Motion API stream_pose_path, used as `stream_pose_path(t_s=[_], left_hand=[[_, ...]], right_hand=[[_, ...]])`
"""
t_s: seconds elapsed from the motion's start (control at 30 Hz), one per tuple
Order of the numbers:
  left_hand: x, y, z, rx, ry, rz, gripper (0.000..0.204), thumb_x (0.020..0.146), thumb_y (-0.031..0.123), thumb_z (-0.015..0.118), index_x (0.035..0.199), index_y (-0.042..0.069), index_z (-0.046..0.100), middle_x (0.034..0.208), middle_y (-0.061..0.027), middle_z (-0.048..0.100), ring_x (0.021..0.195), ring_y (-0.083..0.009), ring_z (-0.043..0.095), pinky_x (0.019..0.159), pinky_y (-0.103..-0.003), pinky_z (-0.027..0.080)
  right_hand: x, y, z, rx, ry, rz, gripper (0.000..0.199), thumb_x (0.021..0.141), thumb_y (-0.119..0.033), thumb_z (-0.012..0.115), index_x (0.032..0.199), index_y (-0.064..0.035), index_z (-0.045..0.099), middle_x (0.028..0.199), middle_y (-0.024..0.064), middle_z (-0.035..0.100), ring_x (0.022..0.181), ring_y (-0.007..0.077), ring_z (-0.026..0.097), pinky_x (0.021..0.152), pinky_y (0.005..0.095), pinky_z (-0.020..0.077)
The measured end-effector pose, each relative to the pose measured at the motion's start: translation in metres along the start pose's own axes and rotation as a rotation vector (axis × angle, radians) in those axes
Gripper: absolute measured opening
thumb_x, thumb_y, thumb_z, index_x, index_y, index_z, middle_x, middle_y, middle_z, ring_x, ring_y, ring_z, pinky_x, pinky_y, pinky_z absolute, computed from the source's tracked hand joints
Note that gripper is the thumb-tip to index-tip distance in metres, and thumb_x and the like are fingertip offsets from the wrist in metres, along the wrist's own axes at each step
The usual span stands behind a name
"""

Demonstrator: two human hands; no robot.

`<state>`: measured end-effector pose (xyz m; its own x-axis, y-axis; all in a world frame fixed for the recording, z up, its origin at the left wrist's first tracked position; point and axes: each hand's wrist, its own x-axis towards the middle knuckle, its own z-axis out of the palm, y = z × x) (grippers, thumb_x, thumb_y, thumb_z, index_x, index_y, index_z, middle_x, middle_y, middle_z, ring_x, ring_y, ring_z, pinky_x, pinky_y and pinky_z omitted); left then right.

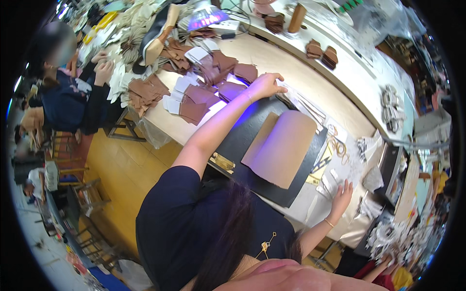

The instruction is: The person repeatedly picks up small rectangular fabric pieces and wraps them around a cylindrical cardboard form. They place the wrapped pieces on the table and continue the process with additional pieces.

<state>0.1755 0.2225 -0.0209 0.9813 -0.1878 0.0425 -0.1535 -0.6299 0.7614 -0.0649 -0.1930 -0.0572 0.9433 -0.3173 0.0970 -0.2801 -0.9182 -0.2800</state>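
My left hand (266, 85) reaches far across the table, fingers spread, and rests at the far edge of a black cutting mat (247, 128), beside a heap of brown leather pieces (204, 92). It grips nothing. A tan sheet of leather (284, 148) lies flat on the mat. My right hand (342, 194), with a thin bracelet at the wrist, lies flat with fingers apart on white paper pieces (330, 182) by the mat's near right corner. It holds nothing.
A lamp with violet light (206, 18) stands at the back of the table. Small brown stacks (323, 52) sit on a raised white shelf. A seated co-worker (65, 94) handles pale pieces at the left end. Tan loops (338, 145) lie right of the mat.
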Motion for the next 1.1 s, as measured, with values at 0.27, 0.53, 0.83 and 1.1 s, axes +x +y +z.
stream_pose_path(t_s=[0.27,0.53,0.83,1.1], left_hand=[[-0.049,-0.098,-0.146,-0.477,0.283,-0.332,0.021,0.084,0.020,0.063,0.092,0.001,0.065,0.075,-0.0040,0.064,0.060,-0.0091,0.061,0.053,-0.021,0.048],[0.005,-0.236,-0.254,0.518,0.784,-0.318,0.022,0.078,0.017,0.063,0.091,0.000,0.067,0.081,-0.0178,0.067,0.076,-0.0325,0.066,0.073,-0.040,0.053],[0.047,-0.247,-0.256,0.641,0.792,-0.624,0.023,0.083,0.015,0.051,0.096,0.002,0.065,0.101,-0.0208,0.065,0.094,-0.0375,0.063,0.081,-0.046,0.051],[0.009,-0.251,-0.277,0.197,0.889,-0.433,0.023,0.079,0.023,0.063,0.084,0.001,0.064,0.071,-0.0123,0.065,0.066,-0.0222,0.065,0.056,-0.033,0.051]], right_hand=[[0.009,0.001,0.006,-0.033,-0.003,0.025,0.031,0.083,-0.004,0.057,0.114,0.0001,0.062,0.122,0.0199,0.056,0.112,0.0336,0.053,0.095,0.0372,0.0419],[0.006,-0.013,0.007,-0.027,0.057,0.065,0.021,0.080,0.000,0.058,0.101,0.0009,0.063,0.116,0.0173,0.059,0.107,0.0320,0.056,0.091,0.0372,0.0445],[0.009,-0.022,0.003,-0.027,0.064,0.058,0.025,0.079,0.001,0.058,0.104,0.0011,0.058,0.102,0.0142,0.061,0.095,0.0323,0.059,0.084,0.0386,0.0463],[0.008,-0.023,0.002,-0.042,0.083,0.012,0.018,0.079,0.001,0.058,0.097,-0.0007,0.056,0.101,0.0134,0.059,0.095,0.0328,0.057,0.082,0.0389,0.0453]])
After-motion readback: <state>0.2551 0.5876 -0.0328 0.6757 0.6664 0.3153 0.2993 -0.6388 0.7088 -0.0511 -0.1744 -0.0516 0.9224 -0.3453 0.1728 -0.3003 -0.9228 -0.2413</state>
